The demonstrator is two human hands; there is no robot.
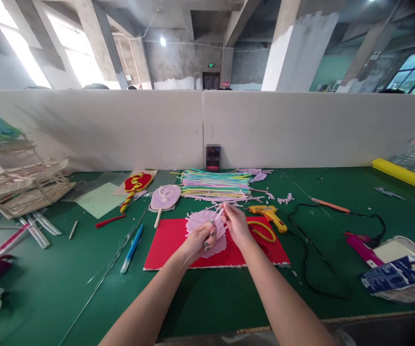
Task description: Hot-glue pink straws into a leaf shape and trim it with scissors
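Observation:
A round panel of lilac strips (197, 222) laid side by side sits on a red board (167, 240) in front of me. Above the panel, my left hand (201, 239) is closed, its thumb and fingertips pinched together. Just to its right, my right hand (235, 222) is closed in a pinch on a thin lilac strip (219, 214). The strip's lower end reaches the left fingertips, which seem to grip it too. Behind the board lies a bundle of lilac, green and yellow strips (216, 183).
A yellow glue gun (269, 215) and its black cord lie at right, near a blue box (396, 276). At left are a lilac paddle-shaped fan (164, 198), a blue pen (132, 249), a red-and-yellow ornament (137, 182) and a wooden model (30, 178).

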